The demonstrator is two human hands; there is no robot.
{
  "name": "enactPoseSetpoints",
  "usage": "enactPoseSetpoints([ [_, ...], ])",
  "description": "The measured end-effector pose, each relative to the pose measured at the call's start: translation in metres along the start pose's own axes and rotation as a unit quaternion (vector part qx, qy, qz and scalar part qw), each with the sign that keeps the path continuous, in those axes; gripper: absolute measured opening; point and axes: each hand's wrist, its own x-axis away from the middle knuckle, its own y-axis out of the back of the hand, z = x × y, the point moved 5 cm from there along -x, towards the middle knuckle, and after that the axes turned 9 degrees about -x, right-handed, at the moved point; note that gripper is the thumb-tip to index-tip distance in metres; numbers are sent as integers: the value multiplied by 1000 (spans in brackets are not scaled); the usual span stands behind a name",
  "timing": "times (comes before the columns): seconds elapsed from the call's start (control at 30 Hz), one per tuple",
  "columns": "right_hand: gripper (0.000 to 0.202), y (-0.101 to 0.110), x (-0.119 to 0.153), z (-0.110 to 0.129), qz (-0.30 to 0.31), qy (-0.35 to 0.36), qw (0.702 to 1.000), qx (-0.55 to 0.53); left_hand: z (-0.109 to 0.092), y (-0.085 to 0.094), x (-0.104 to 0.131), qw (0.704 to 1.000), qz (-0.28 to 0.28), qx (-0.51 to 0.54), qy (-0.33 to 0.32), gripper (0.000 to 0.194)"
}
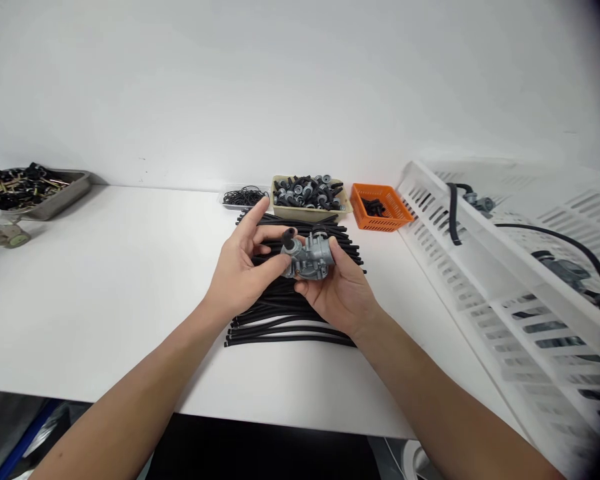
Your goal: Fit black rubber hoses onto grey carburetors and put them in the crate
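A grey metal carburetor (310, 257) with a black rubber elbow on its left top is held up between my two hands, above the table. My right hand (347, 290) wraps round its right side, thumb on the body and fingers underneath. On the left end, my left hand (247, 260) grips it with the thumb in front and a finger behind the elbow, while the index finger points up and away. Beneath both hands lies a bundle of black rubber hoses (290, 327), partly covered by the hands and the carburetor.
Along the wall stand a clear tray of thin black rings (245, 196), a cream bin (300, 213) of caps with elbows, and an orange basket (383, 223) holding black pieces. A large white crate (480, 267) with carburetors flanks the right. A metal tray (63, 200) sits far left.
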Motion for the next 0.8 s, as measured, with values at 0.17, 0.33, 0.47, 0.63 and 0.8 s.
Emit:
enactPoseSetpoints([
  [0.17, 33, 0, -1, 0, 0, 2, 1000, 4, -1, 2, 0, 1000, -9, -21, -5, 76],
  [0.33, 32, 0, 0, 0, 2, -3, 1000, -3, -3, 0, 1, 1000, 3, -7, -24, 78],
  [0.47, 31, 0, -1, 0, 1, -2, 1000, -10, -3, 0, 1, 1000, 2, -8, -20, 71],
  [0.63, 31, -1, -1, 0, -4, -5, 1000, 1, -1, 1, 1, 1000, -15, -11, -9, 71],
  [0.8, 32, -2, 0, 1, -2, -5, 1000, -3, 0, -1, 1, 1000, 5, 9, -7, 73],
])
